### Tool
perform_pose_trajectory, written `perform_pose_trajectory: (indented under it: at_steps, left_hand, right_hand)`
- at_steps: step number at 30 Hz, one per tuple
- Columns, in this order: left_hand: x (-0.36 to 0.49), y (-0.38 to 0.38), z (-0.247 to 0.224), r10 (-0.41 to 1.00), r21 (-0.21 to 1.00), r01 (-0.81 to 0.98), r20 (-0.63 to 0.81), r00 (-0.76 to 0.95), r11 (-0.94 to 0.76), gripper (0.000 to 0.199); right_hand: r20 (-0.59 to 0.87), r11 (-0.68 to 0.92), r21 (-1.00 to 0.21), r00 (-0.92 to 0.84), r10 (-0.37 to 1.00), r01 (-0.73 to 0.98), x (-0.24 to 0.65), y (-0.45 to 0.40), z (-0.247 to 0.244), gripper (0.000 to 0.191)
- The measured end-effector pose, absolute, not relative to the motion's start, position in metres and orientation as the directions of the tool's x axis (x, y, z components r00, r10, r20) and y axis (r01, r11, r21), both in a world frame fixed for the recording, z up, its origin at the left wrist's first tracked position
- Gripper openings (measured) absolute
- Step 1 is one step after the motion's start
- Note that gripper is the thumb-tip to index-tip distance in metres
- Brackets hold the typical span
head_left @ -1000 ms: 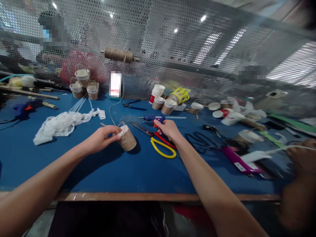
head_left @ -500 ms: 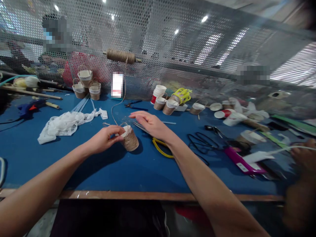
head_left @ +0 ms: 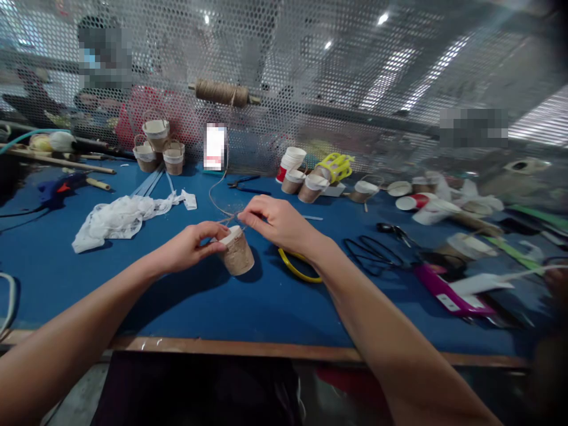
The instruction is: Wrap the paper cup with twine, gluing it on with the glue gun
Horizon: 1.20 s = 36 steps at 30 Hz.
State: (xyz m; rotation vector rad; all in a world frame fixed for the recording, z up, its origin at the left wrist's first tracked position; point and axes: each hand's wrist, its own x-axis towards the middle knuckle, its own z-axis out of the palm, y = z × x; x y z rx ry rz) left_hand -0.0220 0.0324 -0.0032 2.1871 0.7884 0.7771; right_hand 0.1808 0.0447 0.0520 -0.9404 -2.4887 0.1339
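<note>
My left hand (head_left: 199, 242) grips the rim of a small twine-wrapped paper cup (head_left: 238, 254), thumb outside and fingers at its white mouth. The cup leans on the blue table. My right hand (head_left: 273, 219) is closed in a pinch just above and beyond the cup, on the jute twine (head_left: 217, 201). That twine runs up to a spool (head_left: 222, 93) mounted on the mesh panel. Beneath my right wrist lies a yellow-handled tool (head_left: 293, 269), its blades hidden by the hand.
White lace fabric (head_left: 118, 222) and a blue glue gun (head_left: 60, 189) lie left. Finished cups (head_left: 156, 135) are stacked behind; more cups (head_left: 313, 186) stand right of pliers (head_left: 246, 186). A purple device (head_left: 452, 293) and cables lie at right. A phone (head_left: 215, 148) leans against the mesh.
My right hand has come down from open above the table to a pinch on the twine near the cup's rim. My left hand keeps its hold on the cup.
</note>
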Motion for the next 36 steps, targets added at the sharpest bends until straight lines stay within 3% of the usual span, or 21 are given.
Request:
perform_pose_trajectory:
  at_steps: [7, 21, 28, 36]
  left_hand:
    - [-0.024, 0.025, 0.009, 0.685, 0.847, 0.29, 0.114, 0.719, -0.446, 0.021]
    - [-0.022, 0.017, 0.018, 0.554, 0.936, 0.097, 0.116, 0.825, -0.34, 0.013]
    - [-0.023, 0.014, 0.02, 0.525, 0.957, 0.062, 0.1, 0.845, -0.282, 0.017]
    - [-0.024, 0.011, 0.021, 0.524, 0.976, 0.041, 0.08, 0.848, -0.215, 0.02]
  right_hand:
    - [0.369, 0.737, -0.276, -0.64, 0.674, 0.616, 0.198, 0.012, 0.054, 0.01]
    - [0.324, 0.627, -0.527, -0.545, 0.773, 0.574, 0.204, -0.007, 0.035, 0.012]
    - [0.199, 0.461, -0.714, -0.478, 0.855, 0.527, 0.202, -0.01, 0.029, 0.008]
    - [0.13, 0.43, -0.799, -0.578, 0.806, 0.42, 0.204, -0.009, 0.028, 0.015]
